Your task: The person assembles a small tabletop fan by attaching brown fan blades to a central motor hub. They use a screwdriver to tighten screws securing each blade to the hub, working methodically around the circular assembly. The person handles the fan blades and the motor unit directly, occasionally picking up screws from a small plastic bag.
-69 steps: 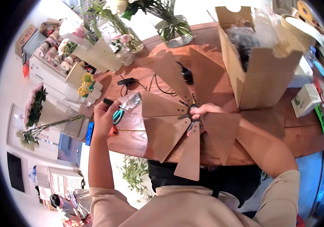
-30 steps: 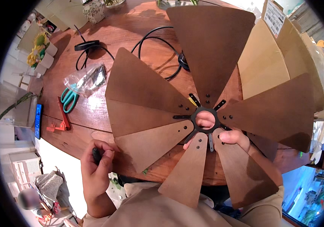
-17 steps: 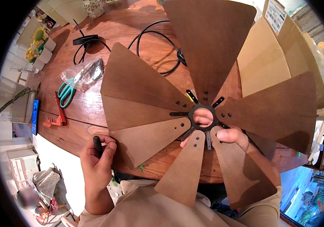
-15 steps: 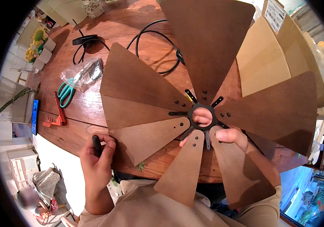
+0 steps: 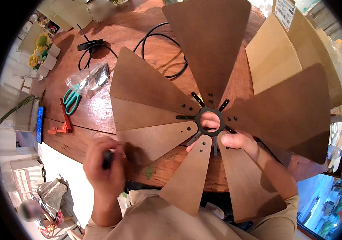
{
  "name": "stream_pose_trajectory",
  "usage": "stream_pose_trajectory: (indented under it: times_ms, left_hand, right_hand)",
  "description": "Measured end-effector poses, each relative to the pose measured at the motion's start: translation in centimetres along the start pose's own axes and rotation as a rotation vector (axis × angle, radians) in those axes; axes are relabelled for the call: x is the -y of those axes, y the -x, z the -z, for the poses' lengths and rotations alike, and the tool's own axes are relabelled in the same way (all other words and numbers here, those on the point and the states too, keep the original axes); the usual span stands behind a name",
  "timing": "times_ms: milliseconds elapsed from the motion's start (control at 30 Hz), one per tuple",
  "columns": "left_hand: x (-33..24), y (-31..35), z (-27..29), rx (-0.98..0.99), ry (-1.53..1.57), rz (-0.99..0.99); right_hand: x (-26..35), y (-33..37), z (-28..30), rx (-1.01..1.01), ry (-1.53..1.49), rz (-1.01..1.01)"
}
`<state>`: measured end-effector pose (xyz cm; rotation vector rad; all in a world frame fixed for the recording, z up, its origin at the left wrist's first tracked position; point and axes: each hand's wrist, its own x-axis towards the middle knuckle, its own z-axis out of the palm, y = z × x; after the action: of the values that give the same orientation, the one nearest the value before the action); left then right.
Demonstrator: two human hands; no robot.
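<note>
In my right hand [image 5: 241, 145] is a blade assembly, a black ring hub [image 5: 198, 121] with short drilled arms. Broad brown wedge-shaped blades [image 5: 215, 44] fan out around it, fixed by small black screws. My thumb presses on a front blade [image 5: 251, 184] near the hub, and my other fingers reach behind, showing through the ring's hole. At the left, beside the tip of a lighter blade [image 5: 155, 140], my left hand [image 5: 101, 166] is closed around a short black handle [image 5: 107, 159]. Motion blurs it, and its far end cannot be made out.
On the wooden table [image 5: 99, 106] lie teal-handled scissors [image 5: 73, 102], a red tool [image 5: 64, 120], a clear plastic bag [image 5: 89, 80] of dark parts and a black cable [image 5: 143, 44]. A phone [image 5: 40, 124] is near the left edge. A cardboard box [image 5: 275, 60] stands at the right.
The blade assembly has shifted slightly left, with its right-hand blade tipping upward. My left hand has turned and blurred, still holding the black handle.
</note>
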<state>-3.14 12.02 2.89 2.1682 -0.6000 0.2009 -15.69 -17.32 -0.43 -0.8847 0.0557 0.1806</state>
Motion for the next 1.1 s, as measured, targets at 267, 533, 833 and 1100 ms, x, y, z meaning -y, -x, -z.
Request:
stream_pose_trajectory:
  times_ms: [267, 533, 833, 1100]
  left_hand:
    - [-5.3, -3.7, -5.0, 0.498, 0.129, -0.409]
    - [-5.7, -4.0, -6.5, 0.527, 0.132, -0.306]
    - [-6.0, -3.7, -6.4, 0.487, 0.113, -0.305]
    - [-6.8, -3.8, -6.0, 0.518, 0.031, -0.283]
  right_hand:
    - [-0.1, 0.2, -0.2, -0.068, -0.056, 0.024]
    - [1.1, -0.1, -1.1, -0.007, -0.012, 0.035]
    - [0.2, -0.9, -0.9, -0.044, 0.113, 0.156]
    - [0.5, -0.9, -0.8, -0.048, 0.192, 0.174]
